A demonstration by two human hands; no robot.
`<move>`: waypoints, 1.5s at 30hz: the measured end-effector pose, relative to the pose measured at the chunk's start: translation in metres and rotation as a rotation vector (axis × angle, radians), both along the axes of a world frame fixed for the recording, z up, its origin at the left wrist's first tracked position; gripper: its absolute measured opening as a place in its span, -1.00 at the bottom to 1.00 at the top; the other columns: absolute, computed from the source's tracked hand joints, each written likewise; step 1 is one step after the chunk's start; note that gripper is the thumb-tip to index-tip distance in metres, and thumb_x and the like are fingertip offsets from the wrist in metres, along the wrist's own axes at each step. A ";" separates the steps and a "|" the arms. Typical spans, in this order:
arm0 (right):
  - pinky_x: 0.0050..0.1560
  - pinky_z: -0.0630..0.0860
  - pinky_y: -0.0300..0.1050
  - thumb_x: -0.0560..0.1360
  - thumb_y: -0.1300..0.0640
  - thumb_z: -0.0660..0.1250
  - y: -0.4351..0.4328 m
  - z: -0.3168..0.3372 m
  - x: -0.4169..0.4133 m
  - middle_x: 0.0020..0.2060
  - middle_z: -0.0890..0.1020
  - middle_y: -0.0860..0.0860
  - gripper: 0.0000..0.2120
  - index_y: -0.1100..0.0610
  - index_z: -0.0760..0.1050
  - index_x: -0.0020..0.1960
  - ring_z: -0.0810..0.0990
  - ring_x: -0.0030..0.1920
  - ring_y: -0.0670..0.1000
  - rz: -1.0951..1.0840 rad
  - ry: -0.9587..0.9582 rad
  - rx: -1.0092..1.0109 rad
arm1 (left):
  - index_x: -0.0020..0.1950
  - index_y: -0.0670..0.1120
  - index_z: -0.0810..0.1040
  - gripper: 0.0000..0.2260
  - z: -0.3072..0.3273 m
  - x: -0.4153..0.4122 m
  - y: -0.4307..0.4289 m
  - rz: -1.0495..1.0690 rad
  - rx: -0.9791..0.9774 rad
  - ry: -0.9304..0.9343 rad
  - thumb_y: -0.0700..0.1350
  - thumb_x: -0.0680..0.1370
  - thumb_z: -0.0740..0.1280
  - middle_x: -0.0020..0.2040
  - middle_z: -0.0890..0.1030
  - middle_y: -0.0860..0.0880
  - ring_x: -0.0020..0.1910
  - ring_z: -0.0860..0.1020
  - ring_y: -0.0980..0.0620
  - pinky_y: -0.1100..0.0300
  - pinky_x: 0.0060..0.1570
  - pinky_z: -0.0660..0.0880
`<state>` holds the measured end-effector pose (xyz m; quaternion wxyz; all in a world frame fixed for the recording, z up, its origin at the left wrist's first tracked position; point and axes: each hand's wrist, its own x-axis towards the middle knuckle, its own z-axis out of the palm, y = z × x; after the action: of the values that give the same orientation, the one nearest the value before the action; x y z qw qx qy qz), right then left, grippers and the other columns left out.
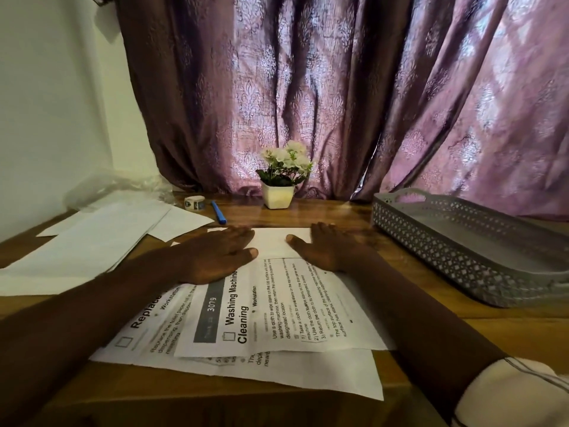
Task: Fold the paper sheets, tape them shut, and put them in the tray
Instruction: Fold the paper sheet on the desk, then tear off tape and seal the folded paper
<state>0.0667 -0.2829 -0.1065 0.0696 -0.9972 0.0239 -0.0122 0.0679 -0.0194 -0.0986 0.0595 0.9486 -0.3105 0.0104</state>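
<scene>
On the wooden bench point(338, 211), a printed sheet point(277, 318) headed "Washing Machine Cleaning" lies on top of a second printed sheet point(308, 374), its far end folded back into a white flap point(274, 241). Both hands press flat on that flap with straight fingers, the left hand point(215, 257) and right hand point(326, 248) a little apart. A grey perforated tray point(462, 260) stands to the right. Blank sheets point(92, 241), a tape roll point(194, 202) and a blue pen point(218, 212) lie at the left.

Both hands lie flat, palms down, fingers straight: left hand point(215, 257) and right hand point(326, 246) side by side, thumbs pointing inward.
</scene>
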 end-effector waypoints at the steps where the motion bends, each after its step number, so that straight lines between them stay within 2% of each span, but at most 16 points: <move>1: 0.62 -0.05 0.21 0.53 -0.55 -0.16 0.000 0.000 -0.001 0.68 0.02 0.14 -0.01 0.16 -0.03 0.69 -0.01 0.67 0.18 0.000 -0.005 -0.006 | 0.67 0.07 0.10 0.23 -0.002 0.001 0.002 0.008 -0.018 -0.015 0.68 0.15 -0.40 0.67 0.08 0.09 0.64 0.04 0.14 0.29 0.51 -0.09; 3: 0.61 0.00 0.26 0.57 -0.50 -0.14 0.001 0.003 -0.003 0.67 0.11 0.14 -0.08 0.14 0.08 0.67 0.07 0.66 0.17 0.033 -0.050 -0.042 | 0.65 0.08 0.19 0.16 -0.003 0.001 0.003 0.014 -0.087 -0.053 0.69 0.22 -0.31 0.65 0.16 0.12 0.63 0.11 0.12 0.22 0.56 0.00; 6: 0.63 -0.05 0.25 0.63 -0.41 -0.01 0.011 0.008 -0.004 0.68 0.10 0.04 -0.26 -0.01 0.15 0.66 0.06 0.67 0.09 0.183 -0.124 -0.028 | 0.53 0.09 0.42 -0.25 -0.005 -0.004 0.001 0.031 -0.200 -0.088 0.51 0.50 0.05 0.55 0.39 0.13 0.53 0.33 0.10 0.08 0.54 0.23; 9: 0.60 0.14 0.12 0.63 -0.37 0.08 0.032 0.005 -0.002 0.65 0.21 -0.02 -0.34 -0.09 0.22 0.63 0.19 0.63 0.09 0.338 -0.130 0.072 | 0.26 0.08 0.64 -0.53 -0.001 -0.008 0.002 0.056 -0.429 -0.115 0.32 0.51 0.29 0.24 0.64 0.15 0.24 0.57 0.16 0.15 0.28 0.46; 12: 0.54 0.26 0.09 0.61 -0.40 0.09 0.041 0.002 0.005 0.58 0.36 -0.02 -0.35 -0.08 0.31 0.58 0.32 0.56 0.09 0.389 -0.146 0.053 | 0.00 0.10 0.64 -0.83 0.008 0.006 0.011 0.138 -0.549 -0.278 0.13 0.50 0.42 -0.01 0.67 0.18 0.02 0.64 0.15 0.11 0.10 0.55; 16: 0.51 0.24 0.15 0.57 -0.45 0.11 0.038 0.006 0.008 0.55 0.39 -0.02 -0.33 -0.15 0.33 0.56 0.31 0.55 0.09 0.388 -0.158 0.049 | 0.19 0.03 0.65 -0.75 0.029 0.051 0.036 0.424 -0.504 -0.327 -0.08 0.50 0.45 0.14 0.69 -0.05 0.13 0.64 -0.12 0.10 0.10 0.51; 19: 0.48 0.24 0.16 0.55 -0.47 0.12 0.037 0.007 0.009 0.51 0.42 -0.02 -0.34 -0.17 0.36 0.54 0.33 0.52 0.09 0.394 -0.170 0.057 | 0.36 -0.13 0.57 -0.62 0.044 0.077 0.048 0.491 -0.378 -0.262 -0.24 0.53 0.41 0.32 0.61 -0.20 0.30 0.56 -0.24 0.07 0.22 0.45; 22: 0.46 0.26 0.15 0.55 -0.47 0.12 0.036 0.007 0.013 0.47 0.45 -0.02 -0.36 -0.18 0.38 0.51 0.34 0.49 0.09 0.401 -0.188 0.057 | 0.43 -0.14 0.51 -0.59 0.041 0.096 0.062 0.511 -0.228 -0.213 -0.28 0.57 0.34 0.38 0.56 -0.19 0.33 0.53 -0.23 0.10 0.26 0.42; 25: 0.46 0.25 0.16 0.55 -0.46 0.13 0.037 0.008 0.017 0.46 0.46 -0.02 -0.38 -0.18 0.40 0.50 0.34 0.49 0.08 0.404 -0.194 0.067 | 0.36 -0.06 0.60 -0.64 0.022 0.117 0.074 0.431 -0.171 -0.259 -0.21 0.56 0.36 0.28 0.64 -0.15 0.22 0.60 -0.17 0.17 0.17 0.43; 29: 0.47 0.25 0.13 0.55 -0.44 0.17 0.039 0.008 0.020 0.45 0.46 -0.03 -0.40 -0.17 0.42 0.47 0.34 0.49 0.07 0.390 -0.211 0.078 | 0.12 -0.14 0.70 -0.82 0.015 0.129 0.073 0.357 -0.300 -0.383 -0.11 0.57 0.41 0.06 0.71 -0.16 0.03 0.64 -0.16 0.13 -0.05 0.46; 31: 0.48 0.27 0.09 0.55 -0.42 0.21 0.038 0.006 0.021 0.45 0.46 -0.05 -0.40 -0.15 0.42 0.48 0.35 0.49 0.05 0.385 -0.237 0.137 | 0.05 -0.15 0.71 -0.83 0.024 0.126 0.064 0.320 -0.473 -0.377 -0.07 0.56 0.46 -0.03 0.72 -0.11 -0.06 0.64 -0.07 0.18 -0.13 0.44; 33: 0.46 0.33 0.04 0.56 -0.33 0.29 0.037 0.003 0.022 0.43 0.48 -0.05 -0.43 -0.12 0.42 0.49 0.40 0.46 0.02 0.395 -0.322 0.298 | -0.04 -0.12 0.70 -0.86 0.039 0.115 0.051 0.228 -0.719 -0.183 -0.05 0.53 0.50 -0.12 0.71 -0.08 -0.11 0.64 -0.02 0.17 -0.08 0.53; 35: 0.34 0.47 -0.02 0.58 -0.16 0.39 0.038 0.004 0.021 0.34 0.54 -0.01 -0.48 -0.09 0.41 0.49 0.52 0.35 0.03 0.416 -0.446 0.508 | -0.13 -0.05 0.70 -0.90 0.048 0.097 0.036 0.082 -0.827 0.058 -0.04 0.48 0.53 -0.15 0.70 -0.08 -0.10 0.65 -0.05 0.06 -0.02 0.59; 37: 0.19 0.55 -0.09 0.56 0.01 0.46 0.040 0.008 0.017 0.27 0.56 -0.01 -0.47 -0.11 0.41 0.49 0.58 0.22 -0.01 0.465 -0.544 0.668 | -0.17 -0.02 0.70 -0.92 0.050 0.079 0.021 -0.018 -0.772 0.193 -0.02 0.45 0.49 -0.17 0.70 -0.09 -0.13 0.66 -0.02 0.06 -0.04 0.60; 40: -0.01 0.53 -0.39 0.52 0.19 0.49 0.041 0.012 0.009 0.24 0.56 -0.05 -0.45 -0.10 0.48 0.45 0.60 0.14 -0.09 0.575 -0.602 0.728 | -0.12 -0.08 0.72 -0.92 0.045 0.065 0.002 -0.127 -0.659 0.248 -0.08 0.50 0.48 -0.21 0.69 -0.05 -0.20 0.61 0.07 0.13 -0.11 0.51; 45: 0.00 0.67 -0.17 0.50 0.19 0.53 0.040 0.017 0.006 0.04 0.70 -0.08 -0.61 -0.04 0.64 0.30 0.68 -0.01 -0.14 0.546 -0.612 0.687 | -0.02 -0.21 0.65 -0.77 0.041 0.061 -0.006 -0.185 -0.755 0.286 -0.04 0.51 0.43 -0.23 0.65 -0.02 -0.24 0.57 0.11 0.18 -0.18 0.45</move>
<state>0.0724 -0.2434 -0.0893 0.3963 -0.8379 -0.2551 -0.2752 0.1290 -0.0258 -0.0580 0.4468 0.8200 -0.3575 -0.0138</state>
